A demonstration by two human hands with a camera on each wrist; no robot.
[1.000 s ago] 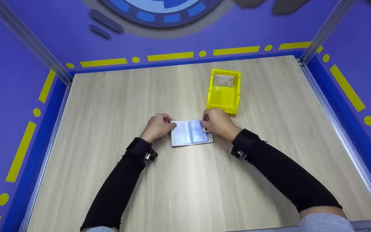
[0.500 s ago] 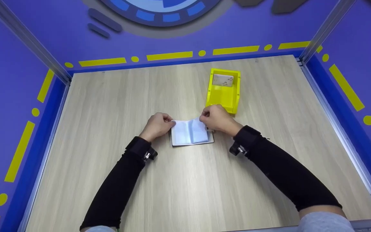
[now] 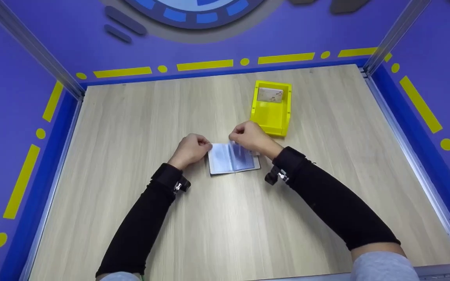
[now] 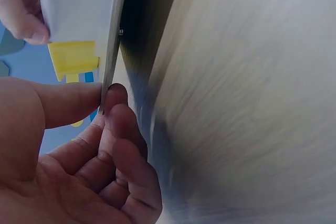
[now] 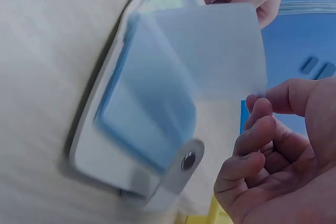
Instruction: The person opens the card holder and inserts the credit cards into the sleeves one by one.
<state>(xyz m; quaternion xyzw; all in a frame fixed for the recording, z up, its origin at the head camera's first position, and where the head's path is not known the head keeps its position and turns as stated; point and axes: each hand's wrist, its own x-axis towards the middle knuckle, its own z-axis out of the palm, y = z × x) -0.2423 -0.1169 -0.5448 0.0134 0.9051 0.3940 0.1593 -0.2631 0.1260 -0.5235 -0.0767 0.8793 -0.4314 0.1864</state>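
Observation:
A card holder (image 3: 220,160) with clear plastic sleeves lies spread on the wooden table. My left hand (image 3: 190,150) pinches its left cover at the far corner; the left wrist view has the thumb (image 4: 71,103) on one side and the fingers behind. With thumb and forefinger, my right hand (image 3: 253,138) pinches the corner of one translucent sleeve (image 5: 215,51), raised and bent over the stack of sleeves (image 5: 147,98). A strap with a metal snap (image 5: 187,161) sticks out from the holder's right cover.
Just beyond the right hand stands a yellow bin (image 3: 272,130), with a pale patterned card (image 3: 270,95) leaning against its back wall. Blue panels (image 3: 209,50) with yellow marks border the wooden table (image 3: 150,109) at the back and both sides.
My right hand has moved left and slightly away from me, lifting the sleeve toward the holder's middle fold. The left hand keeps its hold on the left cover.

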